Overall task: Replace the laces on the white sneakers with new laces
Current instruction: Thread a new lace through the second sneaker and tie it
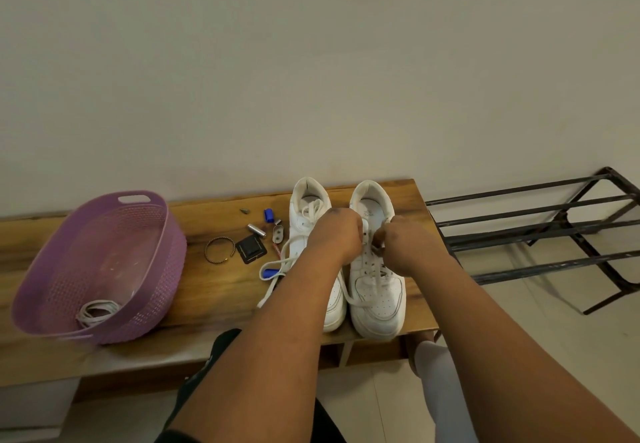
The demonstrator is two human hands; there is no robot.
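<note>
Two white sneakers sit side by side on a wooden tabletop (221, 290) with a visible grain, toes toward the person, heels toward the plain wall. They look like smooth leather with thick platform soles, and the right sneaker (377, 290) has small perforations over the toe. There's tiny print on its insole, too blurry to read.

Both hands are on the right sneaker's eyelet area. The left hand (337, 236) is curled tight at the shoe's left side, and the right hand (403, 247) has its fingers pinched on the flat white lace (375, 274) right at the eyelets. Exactly what the left one pinches is hidden under the knuckles.

The left sneaker (308, 221) is partly covered by the left forearm. Its loose lace (277, 268) trails off onto the wood to the left.

Small clutter beside the shoes: a twisted metal bangle (219, 250), a flat black square thing (251, 250), a little silver cylinder (256, 230), a blue cap-like piece (268, 214).

Far left is a purple plastic basket (152, 269) with a woven-look pattern, with coiled white laces (97, 311) in its near end. A black metal rack (540, 231) stands on the floor to the right.
</note>
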